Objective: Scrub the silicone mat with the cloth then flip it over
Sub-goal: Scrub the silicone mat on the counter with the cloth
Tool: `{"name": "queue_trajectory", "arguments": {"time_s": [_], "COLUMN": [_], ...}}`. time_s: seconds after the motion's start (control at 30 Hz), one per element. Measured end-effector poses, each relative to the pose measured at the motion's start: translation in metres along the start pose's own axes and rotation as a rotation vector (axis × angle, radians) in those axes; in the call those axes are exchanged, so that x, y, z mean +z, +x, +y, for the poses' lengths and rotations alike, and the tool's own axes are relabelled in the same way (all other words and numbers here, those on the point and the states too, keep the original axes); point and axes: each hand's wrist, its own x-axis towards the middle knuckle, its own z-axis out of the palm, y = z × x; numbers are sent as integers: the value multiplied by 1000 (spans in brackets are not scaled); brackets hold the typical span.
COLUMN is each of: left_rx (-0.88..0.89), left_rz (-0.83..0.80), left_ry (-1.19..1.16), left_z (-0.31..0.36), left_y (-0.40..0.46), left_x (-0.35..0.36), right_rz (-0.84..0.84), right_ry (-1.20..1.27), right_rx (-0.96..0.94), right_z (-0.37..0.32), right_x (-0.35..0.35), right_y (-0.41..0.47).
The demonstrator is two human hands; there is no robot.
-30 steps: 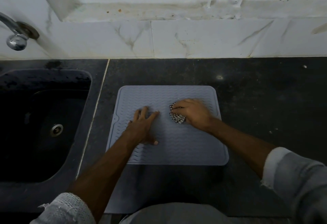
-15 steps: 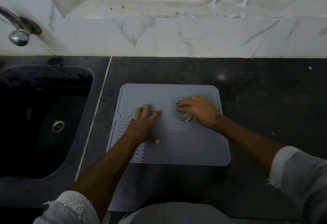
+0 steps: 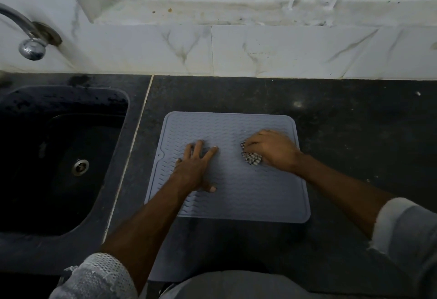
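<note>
You are facing a dark counter (image 3: 354, 119) | black sink (image 3: 59, 156) left | tap (image 3: 30, 43) | marble wall (image 3: 283, 50) | dim light.

Grey silicone mat (image 3: 236, 194) flat on dark table (image 3: 354, 133) | left hand (image 3: 194, 166) pressing mat, fingers spread | right hand (image 3: 274, 149) gripping checked cloth (image 3: 251, 156) near mat's right edge | sink (image 3: 59, 156) at table's left

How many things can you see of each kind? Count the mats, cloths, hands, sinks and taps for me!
Mat: 1
Cloth: 1
Hands: 2, left hand and right hand
Sink: 1
Tap: 1
Total: 6
</note>
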Motion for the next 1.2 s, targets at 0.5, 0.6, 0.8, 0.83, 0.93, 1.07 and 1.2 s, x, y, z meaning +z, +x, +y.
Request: {"name": "queue_trajectory", "arguments": {"time_s": [0.5, 0.6, 0.8, 0.83, 0.93, 1.07, 1.2], "left_rx": [-3, -9, -1, 3, -8, -8, -32], "left_rz": [-13, -22, -2, -1, -6, -13, -4], "left_ry": [5, 0, -12, -16, -15, -24, -9], "left_z": [2, 3, 0, -1, -1, -1, 0], "left_y": [-1, 1, 2, 2, 3, 5, 6], "left_x": [-3, -3, 1, 2, 2, 3, 3], "right_rz": [-7, -3, 2, 6, -33, 26, 29], "right_ry": [26, 42, 74, 74, 64, 120, 99], "right_rx": [8, 2, -62, -63, -16, 44, 74], "right_z": [-3, -24, -25, -16, 4, -7, -36], "right_x": [7, 11, 14, 12, 7, 9, 17], "right_y": [1, 28, 15, 6, -9, 11, 43]}}
